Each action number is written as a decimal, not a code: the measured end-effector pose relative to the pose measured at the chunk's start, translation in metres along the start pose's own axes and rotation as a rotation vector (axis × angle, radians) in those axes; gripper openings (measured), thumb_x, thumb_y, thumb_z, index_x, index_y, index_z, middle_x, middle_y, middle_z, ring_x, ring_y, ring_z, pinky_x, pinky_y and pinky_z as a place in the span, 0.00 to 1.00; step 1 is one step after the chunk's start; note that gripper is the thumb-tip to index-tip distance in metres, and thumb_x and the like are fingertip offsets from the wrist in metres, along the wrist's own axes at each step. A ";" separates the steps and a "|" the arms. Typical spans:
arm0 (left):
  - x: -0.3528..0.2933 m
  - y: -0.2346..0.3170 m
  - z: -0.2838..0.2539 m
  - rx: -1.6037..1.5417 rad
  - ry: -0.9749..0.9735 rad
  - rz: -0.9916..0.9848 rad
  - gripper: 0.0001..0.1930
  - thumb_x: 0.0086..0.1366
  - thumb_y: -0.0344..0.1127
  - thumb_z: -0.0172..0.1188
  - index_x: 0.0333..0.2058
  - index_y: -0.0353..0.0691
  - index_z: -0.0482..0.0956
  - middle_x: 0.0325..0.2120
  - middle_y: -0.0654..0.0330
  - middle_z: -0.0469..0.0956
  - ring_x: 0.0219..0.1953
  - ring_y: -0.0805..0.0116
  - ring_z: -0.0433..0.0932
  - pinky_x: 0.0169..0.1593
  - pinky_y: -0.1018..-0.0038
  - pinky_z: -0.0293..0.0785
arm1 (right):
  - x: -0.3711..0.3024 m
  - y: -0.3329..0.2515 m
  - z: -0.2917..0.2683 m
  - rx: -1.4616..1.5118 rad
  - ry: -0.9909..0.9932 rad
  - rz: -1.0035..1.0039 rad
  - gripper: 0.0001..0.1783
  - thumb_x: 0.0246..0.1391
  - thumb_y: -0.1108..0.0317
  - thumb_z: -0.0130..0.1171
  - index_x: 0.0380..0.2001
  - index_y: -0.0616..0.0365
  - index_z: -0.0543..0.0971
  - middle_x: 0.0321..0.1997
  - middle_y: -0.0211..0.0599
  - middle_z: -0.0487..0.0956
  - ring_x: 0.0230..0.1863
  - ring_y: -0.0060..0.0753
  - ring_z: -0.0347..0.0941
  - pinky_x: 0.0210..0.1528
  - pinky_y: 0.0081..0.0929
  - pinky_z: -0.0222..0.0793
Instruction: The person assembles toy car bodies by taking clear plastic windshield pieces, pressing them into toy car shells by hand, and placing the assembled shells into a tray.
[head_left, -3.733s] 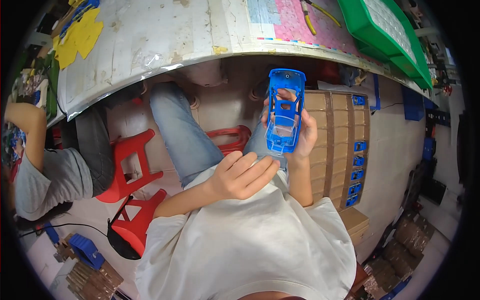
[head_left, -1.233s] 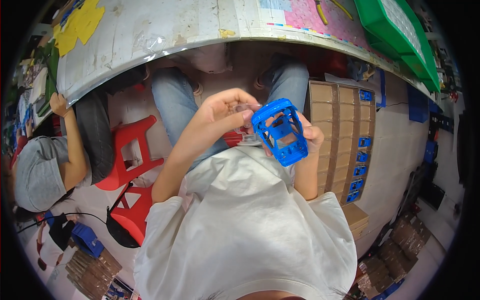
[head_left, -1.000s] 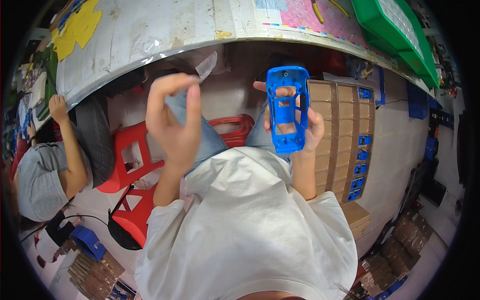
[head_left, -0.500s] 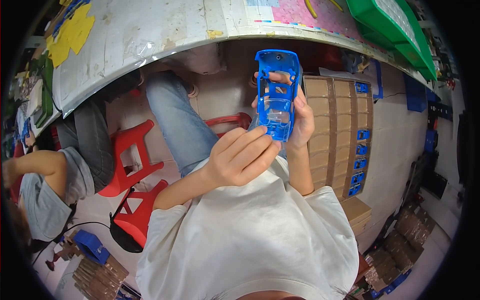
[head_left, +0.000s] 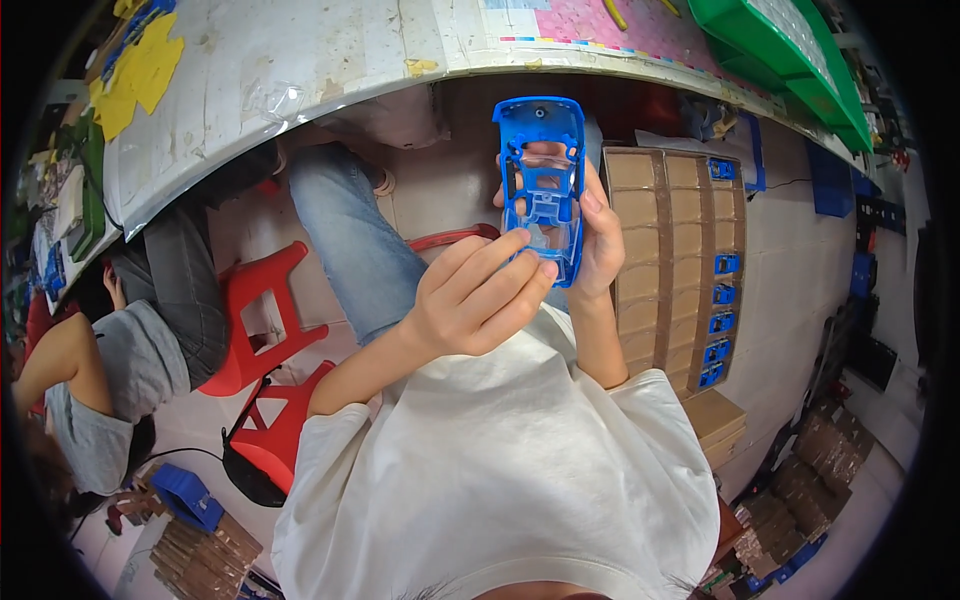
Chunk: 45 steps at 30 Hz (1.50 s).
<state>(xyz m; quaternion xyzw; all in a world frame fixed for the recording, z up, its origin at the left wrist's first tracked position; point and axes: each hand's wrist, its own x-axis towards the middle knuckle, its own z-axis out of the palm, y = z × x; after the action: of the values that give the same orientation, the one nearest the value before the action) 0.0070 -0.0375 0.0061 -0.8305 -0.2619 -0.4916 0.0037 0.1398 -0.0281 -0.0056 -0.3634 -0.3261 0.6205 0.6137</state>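
A blue plastic toy car body (head_left: 541,125), hollow side showing, is gripped along its right edge by my right hand (head_left: 602,235), some of whose fingers are hidden behind it. My left hand (head_left: 480,292) is closed at the shell's lower half, fingertips on a clear plastic window piece (head_left: 541,236). That clear piece lies within the shell's lower opening; whether it is seated there I cannot tell.
A divided cardboard tray (head_left: 637,240) on the right holds several small blue car bodies (head_left: 722,322). The worktable (head_left: 350,50) runs across the top, bearing a green bin (head_left: 775,60). Red stools (head_left: 245,320) and a co-worker's arm (head_left: 65,355) are on the left.
The clear window piece has shifted up and deeper into the shell, my left fingertips moving with it. The shell has moved slightly left.
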 end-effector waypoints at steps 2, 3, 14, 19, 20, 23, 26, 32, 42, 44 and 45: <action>-0.002 0.000 0.001 0.029 0.001 0.004 0.08 0.43 0.26 0.64 0.26 0.42 0.77 0.23 0.64 0.76 0.32 0.68 0.77 0.29 0.79 0.65 | 0.001 0.002 -0.002 0.017 0.011 -0.006 0.32 0.49 0.52 0.40 0.53 0.64 0.58 0.48 0.59 0.67 0.38 0.41 0.72 0.38 0.30 0.71; -0.004 0.000 0.002 0.055 0.003 0.008 0.08 0.43 0.27 0.64 0.25 0.42 0.77 0.23 0.65 0.76 0.33 0.69 0.77 0.29 0.79 0.65 | 0.000 0.002 -0.003 0.013 0.004 -0.011 0.32 0.49 0.53 0.40 0.53 0.64 0.58 0.48 0.58 0.67 0.38 0.41 0.72 0.38 0.31 0.71; -0.015 0.002 -0.001 0.140 -0.008 0.002 0.09 0.46 0.30 0.59 0.29 0.42 0.77 0.25 0.63 0.75 0.34 0.68 0.76 0.31 0.78 0.65 | -0.002 0.004 0.000 0.025 -0.002 0.021 0.31 0.48 0.54 0.43 0.51 0.63 0.58 0.47 0.54 0.68 0.38 0.43 0.72 0.38 0.33 0.72; -0.016 0.002 -0.003 0.151 -0.012 0.011 0.08 0.46 0.30 0.58 0.29 0.42 0.77 0.24 0.63 0.75 0.33 0.68 0.76 0.29 0.78 0.64 | -0.003 0.004 0.002 0.015 -0.003 0.040 0.29 0.48 0.55 0.44 0.49 0.63 0.58 0.46 0.53 0.68 0.37 0.41 0.73 0.38 0.33 0.73; -0.016 0.003 -0.003 0.149 -0.015 0.012 0.08 0.46 0.30 0.58 0.29 0.42 0.77 0.24 0.63 0.75 0.32 0.69 0.75 0.29 0.78 0.64 | -0.003 0.004 0.002 0.014 -0.003 0.040 0.29 0.48 0.55 0.44 0.49 0.63 0.58 0.46 0.53 0.68 0.37 0.41 0.73 0.38 0.33 0.73; -0.016 0.004 -0.002 0.150 -0.010 0.005 0.08 0.46 0.29 0.58 0.29 0.42 0.77 0.24 0.63 0.75 0.31 0.69 0.75 0.29 0.78 0.64 | -0.003 0.005 0.005 0.025 -0.012 0.063 0.29 0.48 0.54 0.44 0.49 0.63 0.59 0.46 0.53 0.68 0.38 0.39 0.73 0.40 0.33 0.73; -0.016 0.004 0.000 0.152 0.005 -0.003 0.09 0.45 0.30 0.58 0.29 0.42 0.77 0.25 0.63 0.75 0.30 0.69 0.74 0.29 0.78 0.64 | -0.003 0.005 0.009 0.034 0.001 0.037 0.28 0.49 0.56 0.43 0.49 0.63 0.59 0.45 0.51 0.68 0.40 0.37 0.72 0.42 0.32 0.72; -0.013 0.003 -0.002 0.153 -0.051 -0.040 0.11 0.45 0.31 0.58 0.31 0.43 0.77 0.29 0.64 0.75 0.33 0.69 0.72 0.31 0.77 0.65 | -0.004 0.003 0.014 0.067 -0.014 0.050 0.26 0.50 0.57 0.44 0.48 0.63 0.59 0.47 0.48 0.67 0.43 0.33 0.69 0.44 0.29 0.70; 0.001 0.002 -0.013 0.108 -0.320 -0.226 0.13 0.49 0.40 0.60 0.34 0.45 0.76 0.37 0.68 0.74 0.34 0.70 0.68 0.36 0.76 0.62 | -0.006 0.003 0.013 0.136 -0.113 0.039 0.24 0.51 0.58 0.47 0.47 0.64 0.60 0.49 0.48 0.66 0.46 0.32 0.68 0.50 0.29 0.64; 0.000 0.000 -0.014 0.051 -0.281 -0.223 0.13 0.48 0.39 0.61 0.33 0.45 0.76 0.38 0.68 0.74 0.34 0.70 0.68 0.36 0.76 0.61 | -0.006 0.005 0.014 0.149 -0.099 0.032 0.25 0.51 0.58 0.47 0.47 0.64 0.60 0.49 0.49 0.66 0.44 0.33 0.69 0.48 0.28 0.65; 0.000 -0.002 -0.016 -0.007 -0.241 -0.220 0.12 0.46 0.37 0.62 0.33 0.45 0.76 0.38 0.67 0.74 0.33 0.69 0.67 0.37 0.75 0.61 | -0.006 0.006 0.014 0.149 -0.099 0.032 0.25 0.51 0.58 0.47 0.47 0.64 0.60 0.49 0.49 0.66 0.44 0.33 0.69 0.48 0.28 0.65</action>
<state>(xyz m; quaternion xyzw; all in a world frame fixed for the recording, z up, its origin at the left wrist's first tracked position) -0.0063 -0.0402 0.0140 -0.8496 -0.3483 -0.3868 -0.0844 0.1249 -0.0340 -0.0028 -0.2909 -0.3030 0.6700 0.6122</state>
